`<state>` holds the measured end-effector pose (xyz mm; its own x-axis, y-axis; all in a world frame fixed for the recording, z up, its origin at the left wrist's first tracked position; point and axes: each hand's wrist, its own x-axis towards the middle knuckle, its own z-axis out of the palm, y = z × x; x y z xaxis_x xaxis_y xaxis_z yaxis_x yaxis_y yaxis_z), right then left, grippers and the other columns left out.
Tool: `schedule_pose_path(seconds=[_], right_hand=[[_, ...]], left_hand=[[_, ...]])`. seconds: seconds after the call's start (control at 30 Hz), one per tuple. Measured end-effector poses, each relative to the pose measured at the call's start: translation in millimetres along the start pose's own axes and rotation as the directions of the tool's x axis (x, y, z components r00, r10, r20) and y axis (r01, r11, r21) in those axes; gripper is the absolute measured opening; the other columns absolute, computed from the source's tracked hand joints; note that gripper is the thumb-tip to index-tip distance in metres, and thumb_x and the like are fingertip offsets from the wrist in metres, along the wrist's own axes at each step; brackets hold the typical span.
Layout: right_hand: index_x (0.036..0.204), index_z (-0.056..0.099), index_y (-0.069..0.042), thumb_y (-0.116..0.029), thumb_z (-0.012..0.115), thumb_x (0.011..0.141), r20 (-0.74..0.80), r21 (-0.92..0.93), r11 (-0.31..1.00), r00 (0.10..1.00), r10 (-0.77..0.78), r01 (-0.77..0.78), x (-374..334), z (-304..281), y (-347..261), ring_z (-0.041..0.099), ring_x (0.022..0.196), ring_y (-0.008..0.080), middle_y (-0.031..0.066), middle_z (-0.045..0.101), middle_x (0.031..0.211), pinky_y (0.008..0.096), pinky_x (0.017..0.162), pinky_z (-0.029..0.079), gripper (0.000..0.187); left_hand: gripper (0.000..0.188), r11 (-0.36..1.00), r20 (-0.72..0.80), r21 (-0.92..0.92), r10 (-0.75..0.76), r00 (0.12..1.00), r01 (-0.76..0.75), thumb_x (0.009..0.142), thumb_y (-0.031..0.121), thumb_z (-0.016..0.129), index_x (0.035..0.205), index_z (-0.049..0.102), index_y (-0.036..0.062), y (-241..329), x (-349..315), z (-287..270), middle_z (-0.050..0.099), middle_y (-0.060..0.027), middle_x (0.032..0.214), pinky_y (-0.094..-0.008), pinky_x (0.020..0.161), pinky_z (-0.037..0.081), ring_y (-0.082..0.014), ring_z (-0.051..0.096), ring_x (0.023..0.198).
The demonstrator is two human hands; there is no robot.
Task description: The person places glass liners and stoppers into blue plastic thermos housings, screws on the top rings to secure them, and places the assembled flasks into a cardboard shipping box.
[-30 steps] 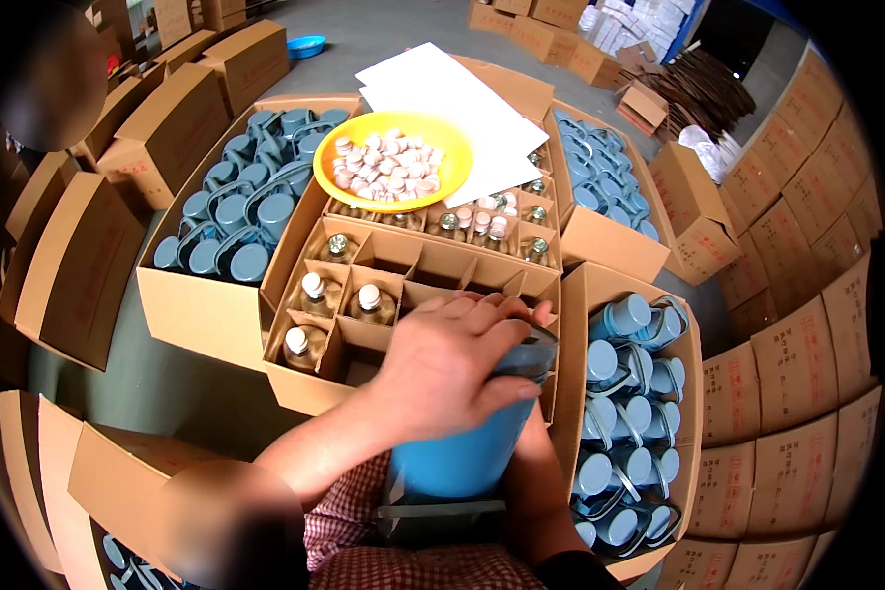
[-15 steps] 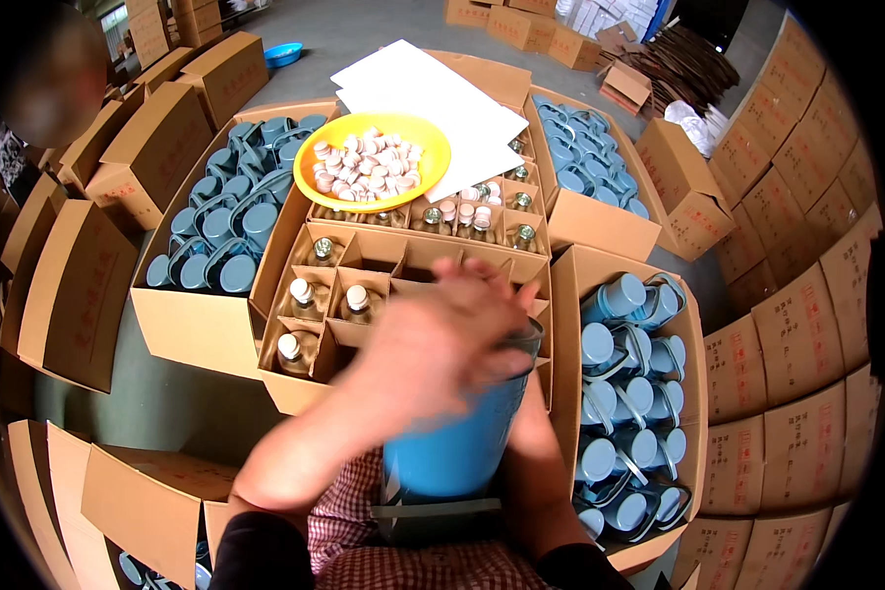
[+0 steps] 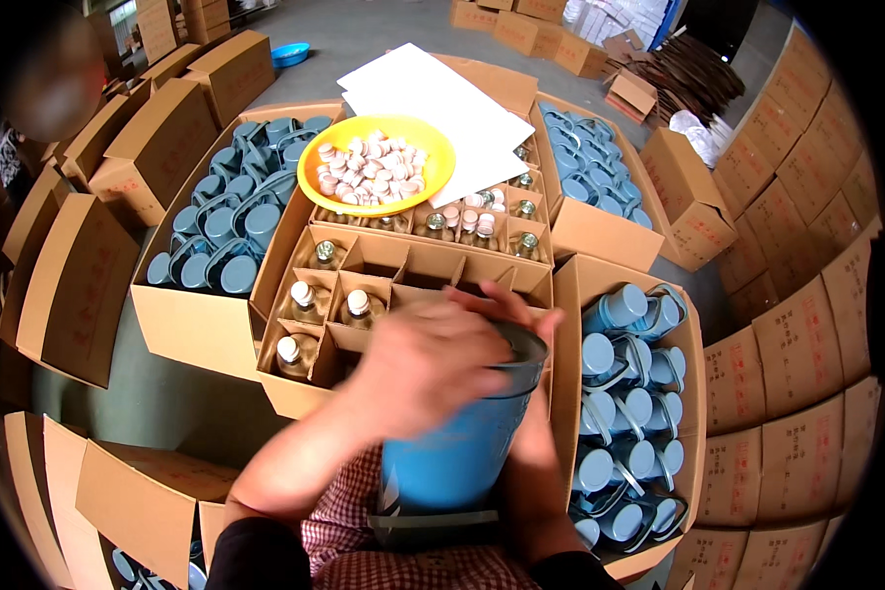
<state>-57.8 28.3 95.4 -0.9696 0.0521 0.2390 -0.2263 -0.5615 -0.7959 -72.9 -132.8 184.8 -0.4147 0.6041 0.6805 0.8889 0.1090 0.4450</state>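
A large blue pail with a dark grey rim stands tilted on my checked lap, between my forearms. Over its mouth is my left hand, smeared by motion, so its fingers do not read clearly. At the far side of the rim, my right hand shows outstretched, parted fingers; part of it is hidden behind my left hand. Just beyond, a divided carton holds clear bottles, some with white caps and one uncapped bottle. What lies inside the pail is hidden.
A yellow bowl of pinkish-white caps rests on a farther bottle carton beside white sheets. Cartons of blue lidded containers flank me at left and right. Stacked boxes line the right; a person is at far left.
My left hand has shifted slightly left and down across the pail's mouth, uncovering more of the rim. My right fingers show more plainly. The view has shifted slightly.
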Motion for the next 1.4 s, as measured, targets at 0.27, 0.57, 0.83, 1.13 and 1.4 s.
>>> schedule_pose_path(seconds=[0.27,0.57,0.83,1.13,1.4], right_hand=[[0.126,0.047,-0.001,-0.075,0.024,0.082,-0.126,-0.117,0.989,0.989,0.078,-0.093,5,7,-26,0.058,0.104,0.0296,0.0232,0.059,0.112,0.0395,0.095,0.042,0.089],[0.121,0.053,0.006,-0.080,0.015,0.079,0.148,-0.595,0.804,0.986,0.075,0.028,-7,-11,-46,0.057,0.107,0.0296,0.0246,0.061,0.108,0.0380,0.095,0.041,0.102],[0.109,0.060,0.007,-0.076,0.011,0.082,-0.168,0.099,0.977,0.965,0.203,-0.188,3,10,-13,0.055,0.108,0.0309,0.0223,0.064,0.100,0.0396,0.097,0.038,0.100],[0.107,0.060,0.002,-0.074,0.023,0.083,-0.049,0.324,0.931,0.980,0.194,-0.168,22,-48,-10,0.062,0.083,0.0271,0.0149,0.065,0.080,0.0395,0.079,0.048,0.087],[0.089,0.062,-0.001,-0.049,0.043,0.090,0.005,0.202,0.977,0.997,0.075,-0.074,28,-15,11,0.057,0.070,0.0191,0.0077,0.058,0.070,0.0306,0.067,0.045,0.051]], left_hand=[[0.029,0.972,-0.006,-0.126,-0.202,0.979,0.200,0.077,0.030,0.064,0.074,0.061,0.0009,-6,6,-7,0.061,-0.0105,0.077,-0.0344,0.064,0.048,-0.0257,0.060,0.072],[0.037,0.807,0.057,-0.566,-0.164,0.985,0.167,0.082,0.034,0.057,0.077,0.067,-0.0022,-48,-27,-19,0.062,-0.0171,0.092,-0.0378,0.078,0.042,-0.0281,0.057,0.087],[0.023,0.954,0.096,0.293,-0.093,0.991,0.061,0.072,0.028,0.067,0.064,0.059,0.0080,18,28,15,0.056,-0.0046,0.075,-0.0336,0.055,0.046,-0.0221,0.059,0.071],[0.021,0.997,0.199,-0.066,-0.019,0.980,0.032,0.073,0.026,0.065,0.072,0.064,0.0051,-12,28,-10,0.056,-0.0094,0.074,-0.0353,0.058,0.046,-0.0240,0.059,0.068],[0.023,0.972,0.278,0.222,0.012,0.961,-0.076,0.072,0.027,0.066,0.074,0.063,0.0045,-4,30,15,0.056,-0.0079,0.076,-0.0338,0.056,0.047,-0.0240,0.059,0.069]])
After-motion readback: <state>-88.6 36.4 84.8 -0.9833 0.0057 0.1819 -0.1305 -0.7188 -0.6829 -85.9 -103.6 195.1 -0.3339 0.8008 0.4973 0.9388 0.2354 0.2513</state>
